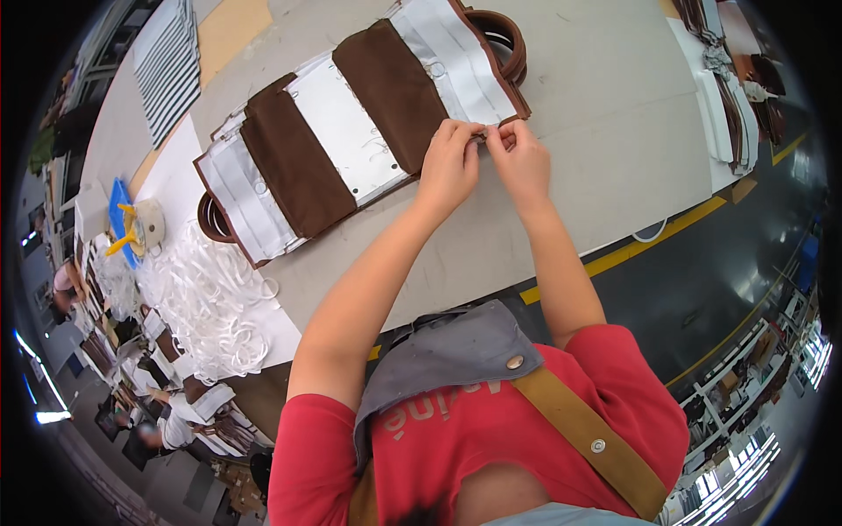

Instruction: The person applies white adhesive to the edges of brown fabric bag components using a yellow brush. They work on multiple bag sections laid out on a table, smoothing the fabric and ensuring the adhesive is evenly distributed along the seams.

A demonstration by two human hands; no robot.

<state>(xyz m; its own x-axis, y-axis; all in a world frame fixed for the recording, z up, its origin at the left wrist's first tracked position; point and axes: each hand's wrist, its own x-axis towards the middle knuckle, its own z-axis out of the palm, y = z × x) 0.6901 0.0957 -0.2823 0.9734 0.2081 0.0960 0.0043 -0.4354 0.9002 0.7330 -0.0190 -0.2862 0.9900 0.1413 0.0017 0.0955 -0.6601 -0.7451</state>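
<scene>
An opened-out bag piece (pixel 311 105) lies slantwise on the table, with white panels, two brown fabric panels and brown loop handles at both ends. My left hand (pixel 452 162) pinches the near edge of the piece close to its right end. Fingertips of my right hand (pixel 520 162) meet the left ones there, pinching at the brown trim of the same edge. What exactly sits between the fingertips is too small to make out. One brown handle (pixel 504 48) rests just beyond the right end; the other handle (pixel 213 217) is at the left end.
A heap of white plastic loops (pixel 215 298) covers the table's left. Behind it stand a pale tub (pixel 149 223) with a yellow-handled tool and a blue tray (pixel 118 206). Striped fabric (pixel 167 74) lies far left. Stacked bag pieces (pixel 732 96) sit far right. Other people work lower left.
</scene>
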